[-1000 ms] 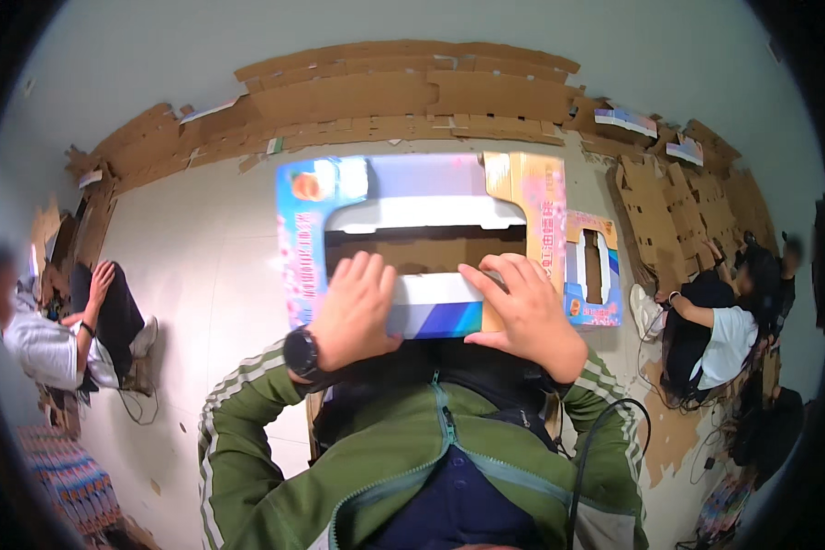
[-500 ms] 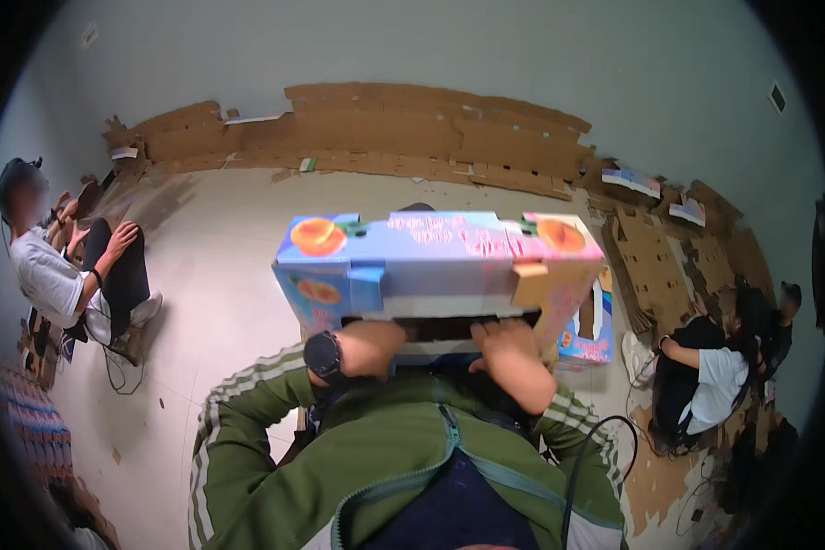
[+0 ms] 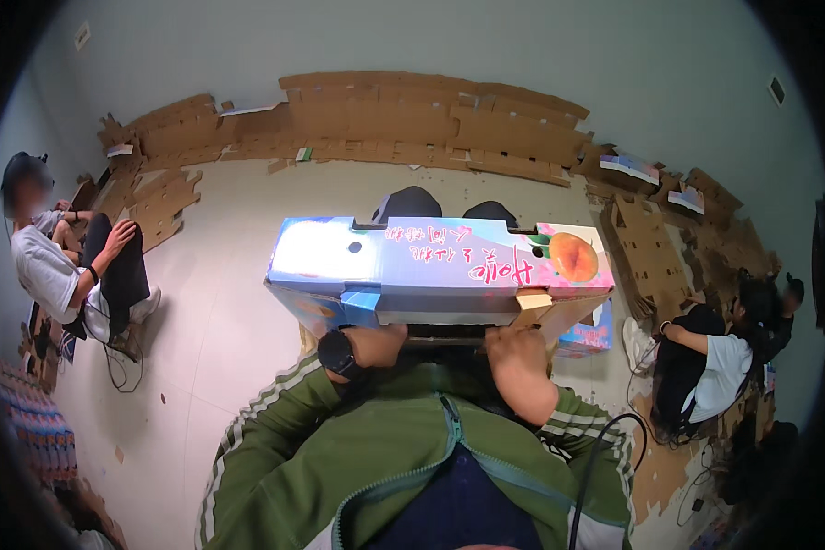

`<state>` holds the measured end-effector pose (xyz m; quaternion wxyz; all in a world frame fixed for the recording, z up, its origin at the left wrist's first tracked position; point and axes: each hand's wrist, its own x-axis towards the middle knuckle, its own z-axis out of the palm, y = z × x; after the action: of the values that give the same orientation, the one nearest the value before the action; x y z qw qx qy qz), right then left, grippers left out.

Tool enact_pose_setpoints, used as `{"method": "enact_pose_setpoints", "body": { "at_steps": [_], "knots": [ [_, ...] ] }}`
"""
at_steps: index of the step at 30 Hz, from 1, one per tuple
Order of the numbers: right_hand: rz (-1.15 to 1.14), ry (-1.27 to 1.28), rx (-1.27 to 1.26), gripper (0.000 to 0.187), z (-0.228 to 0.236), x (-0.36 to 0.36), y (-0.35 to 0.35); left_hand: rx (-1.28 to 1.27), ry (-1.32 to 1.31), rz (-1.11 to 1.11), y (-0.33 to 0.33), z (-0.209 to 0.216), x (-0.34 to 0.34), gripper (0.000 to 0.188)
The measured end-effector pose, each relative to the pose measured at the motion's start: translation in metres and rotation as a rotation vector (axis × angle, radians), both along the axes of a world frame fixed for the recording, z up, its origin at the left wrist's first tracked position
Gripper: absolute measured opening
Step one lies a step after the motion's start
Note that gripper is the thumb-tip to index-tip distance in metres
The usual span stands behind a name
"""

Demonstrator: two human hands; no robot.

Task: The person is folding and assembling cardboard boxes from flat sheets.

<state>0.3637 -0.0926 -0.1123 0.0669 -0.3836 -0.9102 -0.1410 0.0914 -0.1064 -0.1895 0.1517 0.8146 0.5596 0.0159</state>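
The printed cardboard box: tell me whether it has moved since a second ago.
Yes. The printed cardboard box lay flat and open on the floor; now it is folded up and raised on edge, held from below by both hands, left hand and right hand.

one printed box [image 3: 440,266], two hands, two seated people.

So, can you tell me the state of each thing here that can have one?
Printed carton: folded into a box shape, tilted, lifted in front of the person.
Left hand: grip on the carton's lower edge, fingers hidden.
Right hand: grip on the carton's lower edge.
Cardboard sheets: flat, unfolded, stacked along the wall.
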Motion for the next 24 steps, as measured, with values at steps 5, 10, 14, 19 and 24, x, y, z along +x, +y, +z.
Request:
{"method": "enact_pose_setpoints", "body": {
  "at_steps": [5,10,14,19,24],
  "knots": [
    [-0.175,-0.175,-0.124,0.011,-0.005,-0.004,-0.004,0.898,0.091,0.036,-0.004,-0.044,0.001,0.035],
    [-0.102,-0.069,-0.176,0.013,-0.016,-0.006,0.011,0.681,0.161,-0.087,-0.018,0.003,0.01,0.033],
    [-0.012,-0.086,-0.176,0.013,-0.027,-0.003,0.018,0.589,0.208,-0.075,-0.021,0.034,0.014,0.031],
    [0.042,-0.122,0.02,0.011,-0.033,-0.008,0.014,0.506,0.055,0.008,-0.021,0.032,0.011,0.026],
    [-0.042,-0.083,0.08,0.011,-0.038,-0.016,0.012,0.449,-0.093,0.069,-0.02,0.023,0.009,0.023]
  ]
}}
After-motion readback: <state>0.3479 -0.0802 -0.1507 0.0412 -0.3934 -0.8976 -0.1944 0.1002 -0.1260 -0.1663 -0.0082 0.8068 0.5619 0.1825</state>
